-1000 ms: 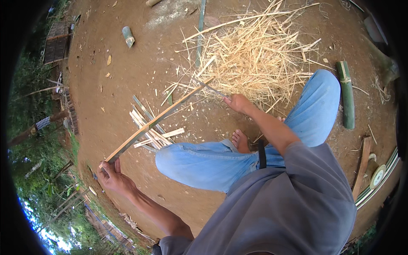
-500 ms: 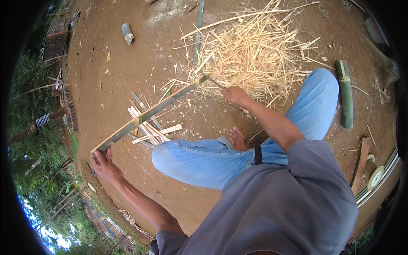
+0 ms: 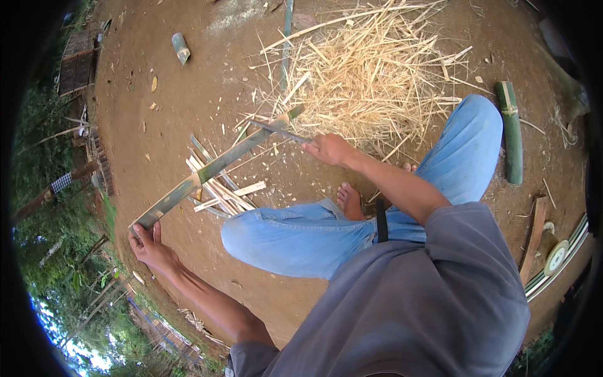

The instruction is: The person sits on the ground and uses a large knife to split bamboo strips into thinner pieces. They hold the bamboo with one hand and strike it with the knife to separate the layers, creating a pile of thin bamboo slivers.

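Note:
A long split bamboo strip, green on its face with pale edges, slants from the lower left up toward the shavings. My left hand is closed on its near left end, thumb on the face. My right hand is wrapped round the handle of a knife, most of the handle hidden in the fist. The dark, narrow blade points left and lies across the strip near its far end; I cannot tell whether it touches.
A pile of bamboo shavings spreads ahead. Several split sticks lie under the strip, beside my bent left leg. A bamboo piece rests far left, a longer bamboo section at right. Near a wooden slat sits a round disc.
The knife has moved left and turned, so its blade now crosses the strip instead of meeting its far end. The strip has turned to show more of its green face.

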{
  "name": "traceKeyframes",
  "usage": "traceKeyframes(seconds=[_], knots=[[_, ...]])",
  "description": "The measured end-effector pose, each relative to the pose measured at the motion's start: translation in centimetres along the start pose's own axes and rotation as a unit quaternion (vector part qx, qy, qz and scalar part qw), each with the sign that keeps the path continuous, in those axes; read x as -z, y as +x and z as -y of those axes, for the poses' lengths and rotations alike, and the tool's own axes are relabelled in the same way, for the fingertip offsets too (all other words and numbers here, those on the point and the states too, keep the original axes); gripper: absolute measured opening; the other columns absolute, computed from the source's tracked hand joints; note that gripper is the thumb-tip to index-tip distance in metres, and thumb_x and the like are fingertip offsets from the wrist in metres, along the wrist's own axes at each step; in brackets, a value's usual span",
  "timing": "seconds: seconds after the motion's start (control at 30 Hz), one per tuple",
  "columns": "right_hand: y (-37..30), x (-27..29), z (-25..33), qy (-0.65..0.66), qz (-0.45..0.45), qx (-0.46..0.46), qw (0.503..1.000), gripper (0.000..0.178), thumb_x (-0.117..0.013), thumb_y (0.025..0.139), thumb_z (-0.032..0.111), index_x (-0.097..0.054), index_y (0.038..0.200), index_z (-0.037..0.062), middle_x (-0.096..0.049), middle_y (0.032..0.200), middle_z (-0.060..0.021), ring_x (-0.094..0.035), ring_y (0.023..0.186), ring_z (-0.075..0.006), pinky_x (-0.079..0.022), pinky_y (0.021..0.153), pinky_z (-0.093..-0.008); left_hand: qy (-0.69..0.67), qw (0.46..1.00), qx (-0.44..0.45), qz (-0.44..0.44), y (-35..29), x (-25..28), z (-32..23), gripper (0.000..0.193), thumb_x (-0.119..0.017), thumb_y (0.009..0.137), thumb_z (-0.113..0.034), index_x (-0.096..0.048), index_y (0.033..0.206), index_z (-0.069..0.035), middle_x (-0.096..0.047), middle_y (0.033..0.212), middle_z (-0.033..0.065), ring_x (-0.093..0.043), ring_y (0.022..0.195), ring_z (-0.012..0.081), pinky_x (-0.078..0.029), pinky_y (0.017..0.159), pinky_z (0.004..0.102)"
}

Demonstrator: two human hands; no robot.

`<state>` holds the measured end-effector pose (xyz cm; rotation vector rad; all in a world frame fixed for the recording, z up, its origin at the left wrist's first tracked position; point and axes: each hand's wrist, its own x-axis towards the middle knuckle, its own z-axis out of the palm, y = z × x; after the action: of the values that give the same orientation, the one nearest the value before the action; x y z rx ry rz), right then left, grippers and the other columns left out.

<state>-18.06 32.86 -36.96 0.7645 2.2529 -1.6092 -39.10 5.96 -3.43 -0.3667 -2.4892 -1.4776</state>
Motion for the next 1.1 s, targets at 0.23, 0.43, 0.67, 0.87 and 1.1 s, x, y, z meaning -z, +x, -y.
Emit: traceKeyframes(seconds=[0.23, 0.43, 0.67, 0.87, 1.1], knots=[[2.0, 2.4, -5.9, -0.013, -0.012, -0.050, 0.999, 0.066, -0.037, 0.097, 0.055, -0.070, 0.095, -0.0025, -0.067, 0.088, -0.0269, -0.067, 0.084, -0.0398, -0.052, 0.081, -0.0471, -0.015, 1.000, -0.004, 0.018, 0.8, -0.4, -1.3, 0.025, -0.060, 0.097, -0.024, -0.056, 0.105, -0.002, -0.065, 0.093, 0.0079, -0.066, 0.087, 0.0160, -0.060, 0.077, 0.0311], [2.5, 2.6, -7.6, -0.019, -0.051, -0.090, 0.994, 0.063, -0.037, 0.098, 0.052, -0.069, 0.101, -0.0016, -0.066, 0.090, -0.0286, -0.066, 0.087, -0.0389, -0.052, 0.083, -0.0464, -0.086, 0.991, -0.022, 0.101, 2.6, -0.2, -2.2, 0.022, -0.056, 0.098, -0.021, -0.054, 0.110, -0.002, -0.064, 0.102, 0.0102, -0.066, 0.093, 0.0184, -0.060, 0.083, 0.0364], [-6.1, 1.9, 10.2, 0.012, 0.019, 0.186, 0.982, 0.058, -0.039, 0.098, 0.055, -0.068, 0.108, 0.0060, -0.064, 0.074, -0.0222, -0.064, 0.071, -0.0364, -0.055, 0.070, -0.0464, -0.089, 0.978, -0.088, 0.167, 1.9, 1.4, -2.6, 0.022, -0.055, 0.099, -0.021, -0.051, 0.110, -0.003, -0.061, 0.110, 0.0123, -0.065, 0.104, 0.0254, -0.057, 0.091, 0.0426], [5.5, -0.5, -2.9, 0.094, 0.035, -0.053, 0.994, 0.060, -0.039, 0.099, 0.053, -0.069, 0.101, 0.0006, -0.067, 0.082, -0.0241, -0.067, 0.081, -0.0398, -0.053, 0.078, -0.0464, -0.082, 0.974, -0.115, 0.180, 2.0, -2.2, 3.9, 0.020, -0.053, 0.099, -0.022, -0.050, 0.110, -0.005, -0.060, 0.112, 0.0133, -0.063, 0.108, 0.0270, -0.057, 0.093, 0.0437], [10.3, 1.5, -0.2, 0.062, -0.092, 0.042, 0.993, 0.062, -0.043, 0.096, 0.054, -0.071, 0.089, -0.0003, -0.067, 0.077, -0.0254, -0.067, 0.076, -0.0388, -0.053, 0.073, -0.0469, -0.077, 0.971, -0.145, 0.172, 7.1, -4.8, 1.1, 0.021, -0.052, 0.100, -0.021, -0.050, 0.113, -0.005, -0.060, 0.113, 0.0125, -0.062, 0.109, 0.0248, -0.056, 0.094, 0.0435]])
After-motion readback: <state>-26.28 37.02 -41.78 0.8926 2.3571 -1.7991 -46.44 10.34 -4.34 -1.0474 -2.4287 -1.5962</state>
